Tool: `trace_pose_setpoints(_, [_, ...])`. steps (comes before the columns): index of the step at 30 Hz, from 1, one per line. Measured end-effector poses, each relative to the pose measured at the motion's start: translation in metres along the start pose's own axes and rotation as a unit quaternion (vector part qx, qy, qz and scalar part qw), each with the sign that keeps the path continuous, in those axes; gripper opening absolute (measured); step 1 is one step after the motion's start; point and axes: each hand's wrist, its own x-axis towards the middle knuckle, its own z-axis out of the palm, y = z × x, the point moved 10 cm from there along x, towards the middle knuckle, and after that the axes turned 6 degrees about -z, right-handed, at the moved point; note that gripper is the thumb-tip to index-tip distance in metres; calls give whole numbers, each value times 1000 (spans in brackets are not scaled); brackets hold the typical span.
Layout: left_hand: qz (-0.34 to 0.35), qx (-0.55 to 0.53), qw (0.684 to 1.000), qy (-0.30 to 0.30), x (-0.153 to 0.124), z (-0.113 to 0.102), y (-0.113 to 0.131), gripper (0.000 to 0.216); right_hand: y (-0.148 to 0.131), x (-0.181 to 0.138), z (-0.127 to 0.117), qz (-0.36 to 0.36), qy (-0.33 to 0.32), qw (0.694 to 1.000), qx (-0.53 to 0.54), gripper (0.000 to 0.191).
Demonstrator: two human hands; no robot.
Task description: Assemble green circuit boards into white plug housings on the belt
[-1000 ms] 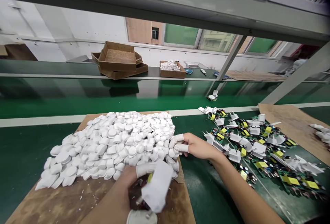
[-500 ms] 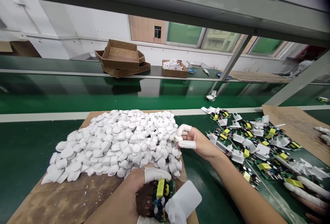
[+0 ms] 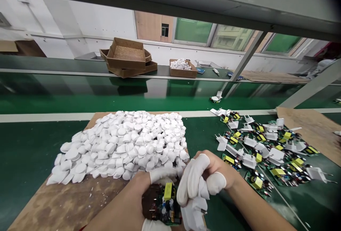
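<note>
My left hand (image 3: 145,197) grips a green circuit board (image 3: 163,204) with a yellow block on it and a white plug part (image 3: 194,215) at its right end, low in the middle of the view. My right hand (image 3: 205,179), with white finger cots, is closed right above that plug part, its fingers curled against it; a small white cap may be inside them, but I cannot make it out. Just behind both hands lies a big heap of white plastic caps (image 3: 125,144) on a brown cardboard sheet (image 3: 64,202).
Several circuit boards with white plug parts (image 3: 266,149) lie scattered on the green belt (image 3: 26,146) to the right. Another cardboard sheet (image 3: 311,130) lies far right. On the far shelf stand stacked cardboard trays (image 3: 126,57) and a small box of white caps (image 3: 183,68).
My right hand left the edge of the cap heap and came down and toward me to meet the board in my left hand. The left hand turned the board so its components face up.
</note>
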Motion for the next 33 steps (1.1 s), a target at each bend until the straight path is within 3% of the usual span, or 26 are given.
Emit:
trace_pose_setpoints(4, [-32,-122,992,17,-3,-3,-17,83,7,-3,-5,29,2,1000,5,49])
trace_pose_setpoints(7, [-49,-202,978,35,-6,-7,-27,82,4,0,3,21,-33,999,-15,45])
trace_pose_setpoints(11, [-39,-153,986,48,-10,-11,-31,82,-16,6,0,-37,21,999,-26,33])
trace_pose_setpoints(14, [-26,-105,993,38,-11,-8,-31,89,-16,7,-2,-21,49,998,-41,27])
trace_pose_setpoints(18, [-35,-122,992,26,-9,-1,-36,115,-4,10,7,14,2,998,-57,27])
trace_pose_setpoints(22, [2,-205,978,27,-9,2,-34,134,3,13,11,14,-35,992,-122,31])
trace_pose_setpoints(30, [18,-199,980,24,-10,3,-30,140,5,15,24,22,-97,991,-94,36])
trace_pose_setpoints(33, [28,-194,981,5,-10,7,-29,137,9,17,27,33,-84,995,-52,45])
